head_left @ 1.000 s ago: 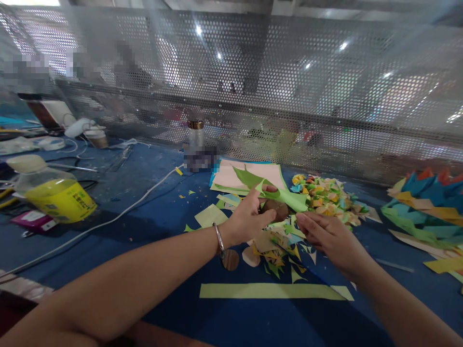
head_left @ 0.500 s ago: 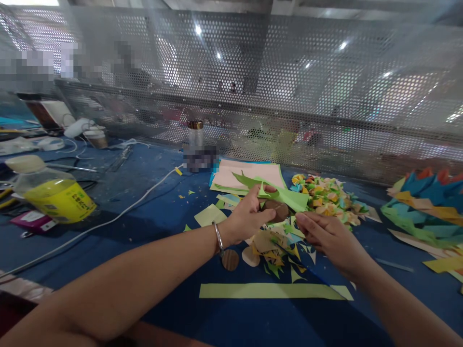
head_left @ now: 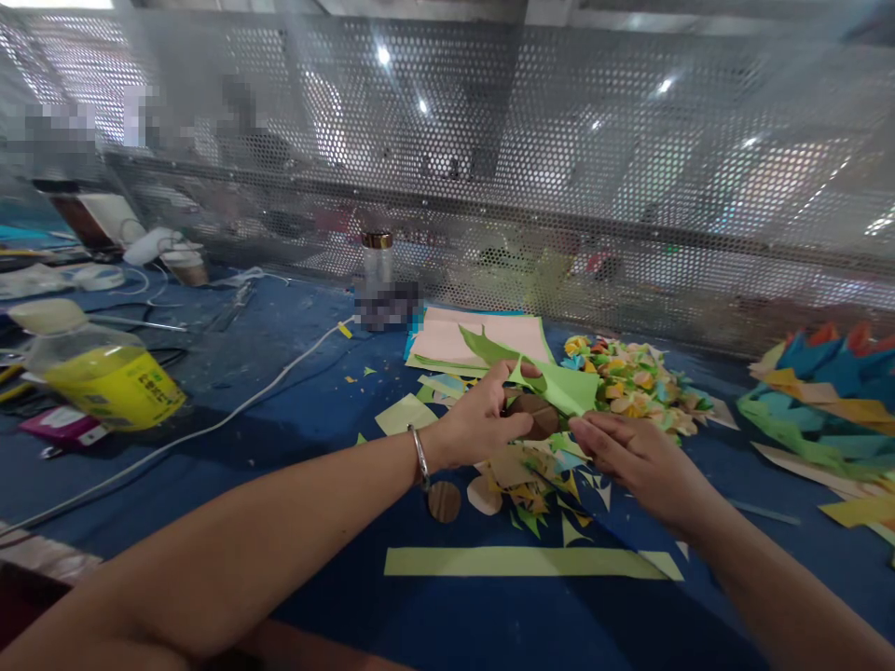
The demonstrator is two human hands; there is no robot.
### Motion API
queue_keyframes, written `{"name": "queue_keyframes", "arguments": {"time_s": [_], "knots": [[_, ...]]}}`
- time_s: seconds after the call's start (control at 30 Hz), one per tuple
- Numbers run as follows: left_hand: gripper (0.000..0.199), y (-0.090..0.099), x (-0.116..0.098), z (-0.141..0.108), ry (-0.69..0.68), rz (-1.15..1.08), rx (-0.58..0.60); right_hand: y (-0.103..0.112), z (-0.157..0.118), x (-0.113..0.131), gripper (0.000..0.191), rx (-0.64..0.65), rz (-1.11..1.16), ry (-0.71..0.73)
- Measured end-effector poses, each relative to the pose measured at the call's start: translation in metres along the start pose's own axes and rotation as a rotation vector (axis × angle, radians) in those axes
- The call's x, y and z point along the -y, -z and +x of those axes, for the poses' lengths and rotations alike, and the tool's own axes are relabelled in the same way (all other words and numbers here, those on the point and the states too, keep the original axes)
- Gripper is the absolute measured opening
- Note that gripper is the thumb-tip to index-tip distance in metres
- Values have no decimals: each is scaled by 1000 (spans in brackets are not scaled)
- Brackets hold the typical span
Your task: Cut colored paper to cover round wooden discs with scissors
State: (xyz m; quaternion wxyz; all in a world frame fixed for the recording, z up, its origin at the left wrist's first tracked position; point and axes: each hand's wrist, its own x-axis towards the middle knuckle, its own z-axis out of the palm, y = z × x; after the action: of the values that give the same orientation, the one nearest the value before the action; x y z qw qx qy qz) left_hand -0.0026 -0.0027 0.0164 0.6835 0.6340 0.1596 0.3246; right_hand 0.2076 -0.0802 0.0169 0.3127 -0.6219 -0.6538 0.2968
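Note:
My left hand (head_left: 486, 415), with a silver bracelet at its wrist, holds a round brown disc (head_left: 535, 417) against a sheet of green paper (head_left: 570, 387). The paper has a curved, pointed strip sticking up to the left. My right hand (head_left: 619, 447) is closed at the right edge of the paper; whether it also grips a tool there is hidden by the fingers. Below both hands lies a pile of cut paper scraps (head_left: 521, 471). A second wooden-looking disc (head_left: 444, 502) and a pale round piece (head_left: 485, 496) rest left of the pile.
A long yellow-green strip (head_left: 503, 562) lies in front. Behind the hands are stacked paper sheets (head_left: 482, 335) and small folded paper pieces (head_left: 636, 377). A blue and orange paper construction (head_left: 825, 401) stands right. At left are a yellow-labelled bottle (head_left: 104, 373) and a white cable (head_left: 280, 375).
The green paper has shifted slightly, its pointed strip moving a little to the right and up. My left hand has moved slightly with it, while my right hand is nearly unchanged.

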Motion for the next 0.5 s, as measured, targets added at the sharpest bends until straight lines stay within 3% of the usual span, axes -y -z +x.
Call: {"name": "queue_keyframes", "arguments": {"time_s": [0.5], "knots": [[49,2,1,1,10,12,60,1,0,7,55,-10,-157,82]]}}
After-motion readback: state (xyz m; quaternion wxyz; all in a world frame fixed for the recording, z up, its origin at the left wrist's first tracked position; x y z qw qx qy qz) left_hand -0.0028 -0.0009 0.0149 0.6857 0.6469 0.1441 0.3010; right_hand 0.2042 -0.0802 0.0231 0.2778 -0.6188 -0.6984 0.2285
